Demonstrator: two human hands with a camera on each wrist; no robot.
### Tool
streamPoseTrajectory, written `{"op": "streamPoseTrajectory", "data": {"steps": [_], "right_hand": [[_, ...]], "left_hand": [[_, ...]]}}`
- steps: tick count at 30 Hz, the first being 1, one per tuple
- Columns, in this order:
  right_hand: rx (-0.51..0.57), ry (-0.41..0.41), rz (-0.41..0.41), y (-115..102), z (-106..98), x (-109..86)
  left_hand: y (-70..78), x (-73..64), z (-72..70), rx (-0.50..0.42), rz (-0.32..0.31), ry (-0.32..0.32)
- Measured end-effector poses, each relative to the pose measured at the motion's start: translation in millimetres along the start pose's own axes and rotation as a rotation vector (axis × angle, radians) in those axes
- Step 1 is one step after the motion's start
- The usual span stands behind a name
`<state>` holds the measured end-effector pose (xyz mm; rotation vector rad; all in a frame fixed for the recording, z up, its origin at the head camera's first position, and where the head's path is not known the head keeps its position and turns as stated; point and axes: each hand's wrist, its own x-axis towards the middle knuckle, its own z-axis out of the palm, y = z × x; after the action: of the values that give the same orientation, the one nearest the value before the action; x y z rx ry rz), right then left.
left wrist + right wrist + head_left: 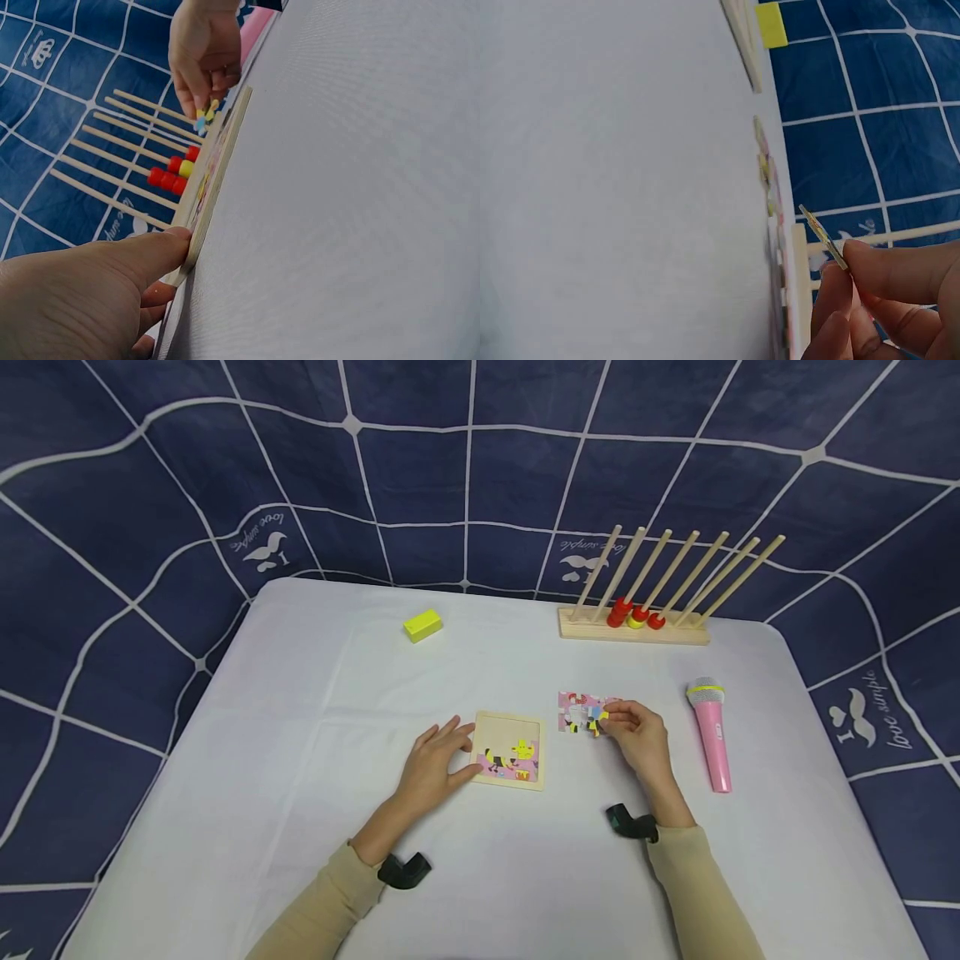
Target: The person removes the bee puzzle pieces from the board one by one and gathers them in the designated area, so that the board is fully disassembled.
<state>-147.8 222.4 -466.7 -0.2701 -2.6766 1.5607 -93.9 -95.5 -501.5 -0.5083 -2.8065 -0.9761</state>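
"What are the fingers (889,271) grasping?"
"Right hand (642,745): a thin, flat jigsaw piece (825,238), pinched by other printed pieces (573,713). Left hand (433,767): gripping the edge of the square wooden tray (504,730), on the white-clothed bench (247,810)."
"Any writing?"
"'Love simple' on the navy gridded cloth (412,477); the label (718,732) on the pink microphone (715,762) is too small to read."

On white-clothed table (517,877): yellow block (423,626) at far left; wooden peg rack (626,637) w/ red & yellow beads (620,610) at far right; pink mic (712,739) at right, head to far side; shallow puzzle tray (492,731), partly filled, nr. ctr.; loose puzzle pcs. (576,699) right of same.
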Motion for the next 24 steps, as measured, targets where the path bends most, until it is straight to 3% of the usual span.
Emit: {"op": "streamPoseTrajectory", "data": {"steps": [5, 24], "right_hand": [[-0.06, -0.002, -0.004, 6, 4, 1.2], [-0.22, 0.077, -0.15, 10, 13, -0.8]], "left_hand": [[0.3, -0.2, 0.0, -0.004, -0.006, -0.005], [0.1, -0.2, 0.6, -0.006, -0.013, 0.002]]}}
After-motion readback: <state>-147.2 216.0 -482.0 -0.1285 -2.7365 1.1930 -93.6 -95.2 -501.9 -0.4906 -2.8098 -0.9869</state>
